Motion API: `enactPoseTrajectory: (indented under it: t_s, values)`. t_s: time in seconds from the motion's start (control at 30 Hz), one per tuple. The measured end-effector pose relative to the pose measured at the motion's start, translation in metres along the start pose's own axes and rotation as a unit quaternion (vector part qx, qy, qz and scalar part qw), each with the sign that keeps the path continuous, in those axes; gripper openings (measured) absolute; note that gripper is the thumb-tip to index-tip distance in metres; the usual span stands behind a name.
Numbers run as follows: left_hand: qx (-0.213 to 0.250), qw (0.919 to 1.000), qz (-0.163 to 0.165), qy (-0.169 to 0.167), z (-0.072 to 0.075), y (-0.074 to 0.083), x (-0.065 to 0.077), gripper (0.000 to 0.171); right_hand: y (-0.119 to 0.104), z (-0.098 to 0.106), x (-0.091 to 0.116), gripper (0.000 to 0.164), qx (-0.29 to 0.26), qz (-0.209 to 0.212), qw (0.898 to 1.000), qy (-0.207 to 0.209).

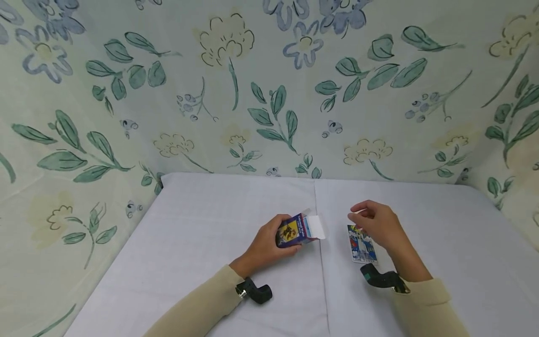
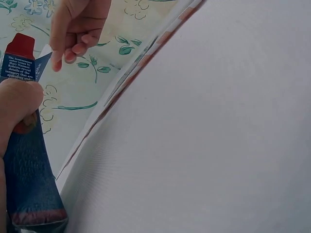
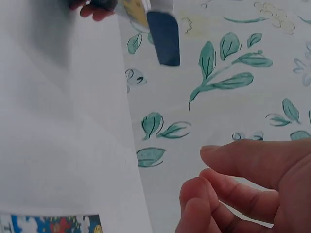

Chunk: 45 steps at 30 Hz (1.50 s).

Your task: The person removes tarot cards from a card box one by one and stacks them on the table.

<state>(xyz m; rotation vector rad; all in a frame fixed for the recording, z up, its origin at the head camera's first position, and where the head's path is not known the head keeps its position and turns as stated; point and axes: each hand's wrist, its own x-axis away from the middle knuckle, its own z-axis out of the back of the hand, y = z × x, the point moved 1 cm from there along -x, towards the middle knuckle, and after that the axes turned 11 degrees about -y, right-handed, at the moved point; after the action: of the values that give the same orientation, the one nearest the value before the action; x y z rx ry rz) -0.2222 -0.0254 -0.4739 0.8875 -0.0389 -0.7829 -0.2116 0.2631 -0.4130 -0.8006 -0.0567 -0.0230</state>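
Observation:
A blue card box with a yellow picture panel is gripped by my left hand, thumb on the near side and fingers over the far side. The box's end flap stands open and points right. In the left wrist view, printed text and a red tab show at the box's end. Just right of it, a colourful picture card lies face up on the white cloth. Over the card's upper edge hovers my right hand, fingers loosely bent, with nothing between thumb and fingertips in the right wrist view.
A white cloth covers the table, with a crease running front to back between the hands. Floral fabric hangs behind and at both sides. Black wrist mounts sit at both sleeve cuffs.

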Motion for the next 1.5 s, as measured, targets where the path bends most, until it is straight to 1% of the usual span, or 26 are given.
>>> enactPoseTrajectory:
  t_s: [0.07,0.1,0.13,0.17,0.2,0.3,0.37,0.4,0.43,0.5,0.67,0.83,0.93,1.1,1.3,1.5]
  values:
    - [0.002,1.0000,0.003,-0.003,-0.001,0.000,0.001,0.069,0.005,-0.009,-0.005,0.041,-0.003,0.019,1.000,0.002]
    - [0.004,1.0000,0.005,-0.004,-0.001,0.001,0.001,0.069,0.010,-0.015,-0.009,0.045,-0.006,0.031,0.999,0.001]
    - [0.004,1.0000,0.007,-0.004,-0.001,0.001,0.001,0.069,0.020,-0.022,-0.017,0.046,-0.004,0.047,0.999,0.010]
    - [0.005,0.9999,0.008,-0.004,-0.001,0.001,0.001,0.069,0.013,-0.024,-0.015,0.044,-0.006,0.051,0.999,0.009]
    - [0.005,0.9999,0.008,-0.004,-0.001,0.001,0.001,0.069,0.012,-0.027,-0.016,0.045,-0.005,0.058,0.998,0.010]
    - [0.002,1.0000,0.008,-0.004,-0.002,0.000,0.000,0.069,-0.022,-0.023,-0.001,0.037,-0.024,0.072,0.997,-0.009]
    - [0.002,1.0000,0.008,-0.005,-0.002,0.000,0.000,0.069,-0.059,-0.016,0.017,0.030,-0.043,0.065,0.996,-0.029]
    - [0.003,0.9999,0.009,-0.005,-0.001,0.000,0.000,0.069,-0.062,-0.018,0.017,0.028,-0.048,0.069,0.996,-0.031]
    - [0.004,0.9999,0.010,-0.004,-0.001,0.000,0.000,0.069,-0.070,-0.018,0.021,0.024,-0.055,0.070,0.995,-0.034]
    - [0.007,0.9999,0.014,-0.004,0.000,0.000,0.000,0.069,-0.075,-0.022,0.022,0.021,-0.063,0.068,0.995,-0.042]
    - [-0.001,0.9998,0.018,-0.002,-0.001,0.000,0.001,0.070,-0.080,-0.031,0.024,0.018,-0.059,0.063,0.995,-0.058]
    - [0.000,0.9999,0.012,-0.002,-0.001,0.000,0.001,0.070,-0.081,-0.038,0.024,0.017,-0.050,0.064,0.994,-0.066]
    - [0.003,1.0000,0.006,0.000,-0.001,-0.001,0.001,0.070,-0.080,-0.040,0.023,0.017,-0.046,0.066,0.994,-0.070]
    - [0.001,1.0000,0.000,0.005,-0.002,-0.002,0.000,0.070,-0.076,-0.043,0.022,0.018,-0.027,0.056,0.995,-0.073]
    - [0.006,1.0000,0.000,0.003,-0.005,-0.004,0.003,0.070,-0.071,-0.049,0.022,0.018,-0.034,0.045,0.995,-0.086]
    - [0.011,0.9999,-0.005,0.003,-0.002,-0.004,0.001,0.069,-0.071,-0.054,0.018,0.020,-0.026,0.062,0.994,-0.088]
